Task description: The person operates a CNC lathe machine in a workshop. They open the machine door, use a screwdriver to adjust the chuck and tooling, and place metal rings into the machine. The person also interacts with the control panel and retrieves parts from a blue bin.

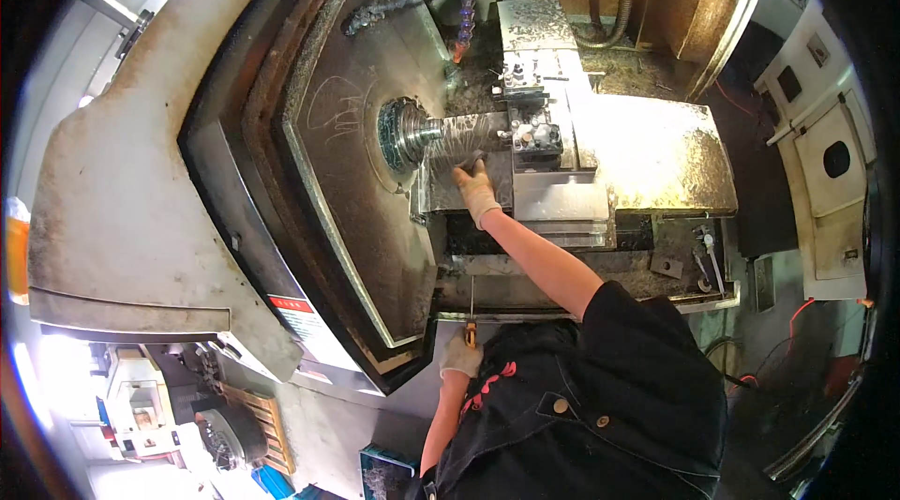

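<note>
My left hand [459,356], in a pale work glove, is closed around the orange-and-black handle of a screwdriver [471,331] at the front edge of a lathe. Its thin shaft points up and away from me. My right hand [476,191], gloved too, reaches into the machine below the chuck [403,134]. Thumb and fingers are bent around a small dark piece [479,160], whose kind I cannot make out. Just beyond that hand, the tool block [536,136] sits on the slide. A short shiny part [432,128] sticks out of the chuck.
A wide metal cover [656,153] lies right of the tool block. Coolant hoses [465,17] hang at the back. Wrenches [711,256] and a small metal plate [667,265] rest on the right ledge. The machine's thick door frame [309,153] rises on the left.
</note>
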Demonstrator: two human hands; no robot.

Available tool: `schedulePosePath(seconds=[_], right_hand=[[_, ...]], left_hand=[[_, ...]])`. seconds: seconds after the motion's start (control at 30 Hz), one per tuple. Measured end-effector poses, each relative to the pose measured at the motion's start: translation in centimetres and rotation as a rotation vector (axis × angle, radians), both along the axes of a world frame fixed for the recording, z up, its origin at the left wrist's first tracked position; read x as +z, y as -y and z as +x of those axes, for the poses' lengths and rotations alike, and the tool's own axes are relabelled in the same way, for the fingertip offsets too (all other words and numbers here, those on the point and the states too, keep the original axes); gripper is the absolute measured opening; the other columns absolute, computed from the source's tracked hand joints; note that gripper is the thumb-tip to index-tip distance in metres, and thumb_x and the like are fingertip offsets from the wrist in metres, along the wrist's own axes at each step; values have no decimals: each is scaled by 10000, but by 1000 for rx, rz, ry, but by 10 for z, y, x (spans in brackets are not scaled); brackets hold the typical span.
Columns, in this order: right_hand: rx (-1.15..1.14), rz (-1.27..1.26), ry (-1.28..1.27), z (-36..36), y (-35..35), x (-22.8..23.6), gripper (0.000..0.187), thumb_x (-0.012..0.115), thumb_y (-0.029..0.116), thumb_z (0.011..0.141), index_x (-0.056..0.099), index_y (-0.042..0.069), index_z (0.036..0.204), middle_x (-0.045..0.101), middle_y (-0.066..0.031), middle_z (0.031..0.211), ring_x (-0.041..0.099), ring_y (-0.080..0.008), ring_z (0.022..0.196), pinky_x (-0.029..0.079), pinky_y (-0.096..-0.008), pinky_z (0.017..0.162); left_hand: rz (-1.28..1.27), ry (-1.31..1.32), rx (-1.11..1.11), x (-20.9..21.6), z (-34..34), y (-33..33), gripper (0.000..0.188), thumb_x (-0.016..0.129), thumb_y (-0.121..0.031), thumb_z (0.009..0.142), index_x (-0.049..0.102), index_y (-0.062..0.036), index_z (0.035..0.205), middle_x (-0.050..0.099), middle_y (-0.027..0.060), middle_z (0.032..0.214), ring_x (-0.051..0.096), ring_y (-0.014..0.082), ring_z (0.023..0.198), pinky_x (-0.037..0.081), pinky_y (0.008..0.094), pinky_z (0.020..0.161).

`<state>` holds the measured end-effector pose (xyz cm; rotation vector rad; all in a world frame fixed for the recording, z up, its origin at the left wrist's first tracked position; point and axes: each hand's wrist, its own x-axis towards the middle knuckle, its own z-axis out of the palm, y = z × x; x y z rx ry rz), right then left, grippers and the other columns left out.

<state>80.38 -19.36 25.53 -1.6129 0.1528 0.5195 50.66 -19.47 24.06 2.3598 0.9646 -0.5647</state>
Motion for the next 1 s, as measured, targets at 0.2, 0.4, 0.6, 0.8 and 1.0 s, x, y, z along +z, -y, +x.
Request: schedulePosePath(seconds=[0.2,0.4,0.6,0.8,1.0], right_hand=[[-35,-417,604,13,-7,-34,423,677,215,672,486,23,998,553,-197,985,517,-335,979,407,-387,825],[53,-799,437,85,-23,-65,292,587,111,717,504,29,986,604,-166,915,583,-318,879,456,-398,760],[338,-478,783,34,-39,-76,170,471,20,754,545,28,907,578,-208,880,543,-377,874,438,-423,763],[579,-436,509,-68,1,-94,436,591,96,687,470,45,1102,555,-190,1029,519,-351,960,419,-396,806],[756,-593,284,-127,56,-110,423,575,177,699,495,14,1081,566,-208,1003,543,-346,942,443,-399,782]], left_hand=[[-15,82,129,-9,-7,-6,390,544,-245,699,491,-90,1053,587,212,944,552,387,898,444,453,761],[1,184,94,-22,-13,-5,385,555,-235,689,495,-87,1040,589,209,919,556,389,867,451,446,730],[-20,195,195,-26,-27,-7,357,561,-226,684,502,-94,1009,594,208,862,560,394,832,451,457,707],[-51,278,193,-29,-28,-13,336,550,-232,693,502,-102,1000,596,206,851,561,391,826,452,456,703],[-30,208,116,-15,-29,-10,330,535,-235,703,498,-104,1004,591,206,892,560,391,837,448,463,715]])
